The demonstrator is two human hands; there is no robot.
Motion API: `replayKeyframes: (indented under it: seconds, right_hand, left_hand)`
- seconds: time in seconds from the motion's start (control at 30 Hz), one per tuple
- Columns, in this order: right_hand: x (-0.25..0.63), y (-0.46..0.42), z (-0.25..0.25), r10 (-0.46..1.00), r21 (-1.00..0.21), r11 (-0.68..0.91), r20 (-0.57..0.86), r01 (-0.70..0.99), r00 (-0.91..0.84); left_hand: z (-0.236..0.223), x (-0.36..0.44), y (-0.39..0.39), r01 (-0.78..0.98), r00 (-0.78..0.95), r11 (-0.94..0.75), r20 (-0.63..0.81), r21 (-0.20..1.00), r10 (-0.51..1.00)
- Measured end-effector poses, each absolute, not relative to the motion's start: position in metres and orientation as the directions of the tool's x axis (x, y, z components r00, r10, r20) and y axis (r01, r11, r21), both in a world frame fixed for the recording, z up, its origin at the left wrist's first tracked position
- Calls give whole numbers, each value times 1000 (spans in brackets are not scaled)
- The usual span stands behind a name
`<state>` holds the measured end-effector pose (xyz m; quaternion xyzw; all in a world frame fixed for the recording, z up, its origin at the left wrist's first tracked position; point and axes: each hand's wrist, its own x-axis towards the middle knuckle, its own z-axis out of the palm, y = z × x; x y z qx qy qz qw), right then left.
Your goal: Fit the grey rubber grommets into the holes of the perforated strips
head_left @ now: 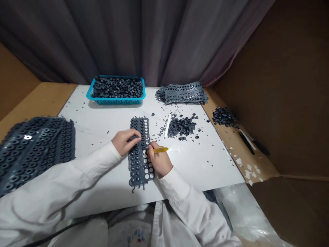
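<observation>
So the rubbery sheet (141,161) lies flat in the middle of the white tabletop (108,188), long side running near to far, dark ring bits all over it and white showing through holes along the right side. The left hand (125,141) rests over its left half, thumb and fingertips curled close together; can't tell if they're actually pinching a ring or just pressing. The right hand (161,163) is on the right edge, pinching a yellow tool (161,150) between thumb and fingers

Handling-wise I'd guess the sheet is light, bendy and a bit grippy, not really breakable, though the thin webs round the holes could tear. Best hold imo is the solid left margin, palm flat so it doesn't slide or curl

Counts: one sheet under the hands, one yellow tool, one white stick (167,126), one blue basket (117,102) at the far left full of loose pieces (way too many to count). Two heaps of small parts: one heap by the stick (183,127), one heap on the brown ledge (224,116) at right. One stack of ringed sheets (41,151) at left, one pile of holey sheets (183,94) at far right, layers uncountable
</observation>
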<state>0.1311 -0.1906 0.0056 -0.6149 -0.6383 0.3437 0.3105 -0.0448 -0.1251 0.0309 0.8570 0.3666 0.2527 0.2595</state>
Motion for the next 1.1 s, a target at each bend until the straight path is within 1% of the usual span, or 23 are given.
replayKeyframes:
  seconds: [0.07,0.13,0.2,0.3,0.4,0.53,0.67,0.77,0.83,0.87,0.93,1.0,1.03,1.07,1.1]
  right_hand:
    - [133,-189,6,997,-865,-2,-38,502,-62]
    - [136,-186,6,999,-907,-15,-34,420,-36]
    - [137,-183,6,1000,-926,-20,-23,378,-3]
    - [138,-179,3,1000,-922,-29,-29,386,6]
    - [136,-177,-1,999,-913,-32,-33,407,6]
    - [133,-177,-3,1000,-890,-15,-13,455,8]
    - [130,-177,1,1000,-848,4,18,529,20]
    - [129,-176,3,1000,-824,15,26,567,12]
    - [129,-175,1,1000,-819,13,19,573,5]
    - [130,-175,0,1000,-821,9,12,571,1]
    - [131,-175,-3,1000,-831,-3,-4,556,0]
    - [132,-175,-6,1000,-848,-17,-21,529,-2]
    - [133,-174,-6,1000,-860,-21,-29,509,-8]
    - [134,-173,-6,999,-874,-22,-33,485,-14]
    - [136,-172,-6,999,-889,-22,-32,458,-16]
  left_hand:
    - [36,-51,-121,537,540,-504,183,677,822]
    - [33,-53,-121,543,579,-470,95,696,810]
    - [24,-51,-124,524,641,-496,63,692,765]
    - [9,-42,-127,491,722,-576,64,654,689]
    - [2,-36,-126,489,783,-651,37,581,621]
    - [3,-33,-121,522,825,-729,-44,442,564]
    - [-1,-27,-122,584,809,-765,-117,272,576]
    - [-7,-21,-126,609,793,-769,-137,194,593]
    - [-7,-20,-126,589,807,-779,-104,216,581]
    - [-5,-22,-125,566,818,-782,-58,260,572]
    - [4,-30,-119,524,792,-755,102,395,602]
    - [16,-41,-112,519,663,-674,251,525,706]
    - [21,-46,-108,531,593,-628,279,569,755]
    - [25,-51,-105,546,548,-588,278,597,789]
    - [26,-54,-103,554,539,-565,254,612,803]
